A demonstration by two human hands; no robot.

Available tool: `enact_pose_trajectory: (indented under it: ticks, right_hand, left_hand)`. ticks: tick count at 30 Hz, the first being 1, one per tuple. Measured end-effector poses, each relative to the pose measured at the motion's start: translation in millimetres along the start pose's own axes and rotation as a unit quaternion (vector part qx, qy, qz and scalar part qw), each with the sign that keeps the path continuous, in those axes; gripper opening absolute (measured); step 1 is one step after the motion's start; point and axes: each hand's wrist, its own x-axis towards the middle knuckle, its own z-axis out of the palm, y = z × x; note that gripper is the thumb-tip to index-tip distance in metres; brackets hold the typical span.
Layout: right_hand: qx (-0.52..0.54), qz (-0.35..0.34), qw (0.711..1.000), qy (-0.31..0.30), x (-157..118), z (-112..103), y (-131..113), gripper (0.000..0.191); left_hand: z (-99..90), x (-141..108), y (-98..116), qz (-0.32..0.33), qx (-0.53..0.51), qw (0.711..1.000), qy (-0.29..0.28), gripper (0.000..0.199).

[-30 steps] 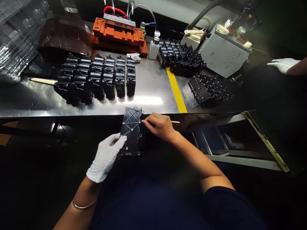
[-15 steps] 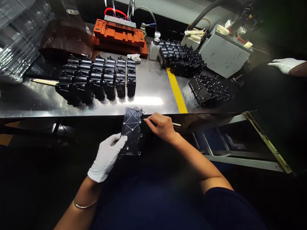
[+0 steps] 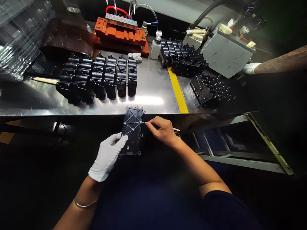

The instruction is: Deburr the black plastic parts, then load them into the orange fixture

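Note:
My left hand [image 3: 109, 156], in a white glove, grips a flat black plastic part [image 3: 134, 140] by its left edge, thumb on top. The part is held upright-facing me just in front of the table edge, with ribs, small round bosses and ring-shaped tabs on its right side. My bare right hand [image 3: 163, 129] is closed around a thin tool with a pale handle [image 3: 177, 130], whose end sticks out behind the hand. Its fine tip points left and meets the part's right edge near a boss; whether it touches I cannot tell.
On the metal table [image 3: 153, 83] stand rows of black parts [image 3: 98, 76], with more black parts [image 3: 183, 56] beyond a yellow strip [image 3: 177, 91]. Behind are an orange fixture [image 3: 121, 33], a white bottle [image 3: 155, 46] and a grey box [image 3: 226, 52]. A co-worker's gloved hand [image 3: 249, 68] is at right.
My right hand has shifted slightly down, bringing the tool tip to the boss on the part's right edge. The co-worker's gloved hand has moved left toward the grey box. My left hand stays put.

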Motion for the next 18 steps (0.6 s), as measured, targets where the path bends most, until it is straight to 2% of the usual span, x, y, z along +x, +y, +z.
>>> enact_pose_trajectory:
  ticks: [5,7,10,12,13,14,15,16,17,18]
  right_hand:
    - [-0.024,0.037,0.999,0.025,-8.1,7.4,-11.4,0.028]
    - [-0.026,0.04,0.999,0.014,-9.0,9.4,-15.2,0.028]
    - [0.035,0.042,0.998,-0.001,-5.1,3.9,-15.1,0.027]
    - [0.093,0.087,0.991,0.038,-0.4,-5.3,-11.2,0.024]
    - [0.126,0.123,0.983,0.052,1.5,-10.3,-8.8,0.024]
    - [0.166,0.163,0.972,0.039,2.7,-14.7,-6.4,0.025]
    - [0.215,0.2,0.956,-0.013,2.7,-18.0,-4.4,0.029]
    - [0.271,0.232,0.929,-0.095,1.4,-19.7,-2.9,0.033]
    - [0.327,0.257,0.89,-0.188,-1.3,-19.7,-2.0,0.035]
    - [0.376,0.278,0.844,-0.264,-5.3,-18.2,-1.9,0.036]
  left_hand:
    - [2.6,2.2,-5.1,0.011,-0.022,1.0,0.001,0.038]
    - [4.0,3.0,-6.6,0.013,-0.022,1.0,0.002,0.037]
    - [0.1,0.9,-4.0,0.006,-0.009,1.0,-0.006,0.038]
    - [-8.9,-3.5,1.9,-0.004,0.018,0.998,-0.053,0.037]
    - [-15.3,-6.2,5.7,-0.012,0.037,0.995,-0.095,0.035]
    - [-22.4,-8.9,9.6,-0.022,0.055,0.988,-0.144,0.032]
    - [-29.9,-11.1,13.0,-0.036,0.072,0.978,-0.194,0.027]
    - [-37.1,-12.6,15.3,-0.054,0.084,0.965,-0.242,0.022]
    - [-43.7,-13.1,16.1,-0.077,0.084,0.953,-0.28,0.018]
    - [-49.0,-12.6,14.9,-0.094,0.059,0.951,-0.289,0.016]
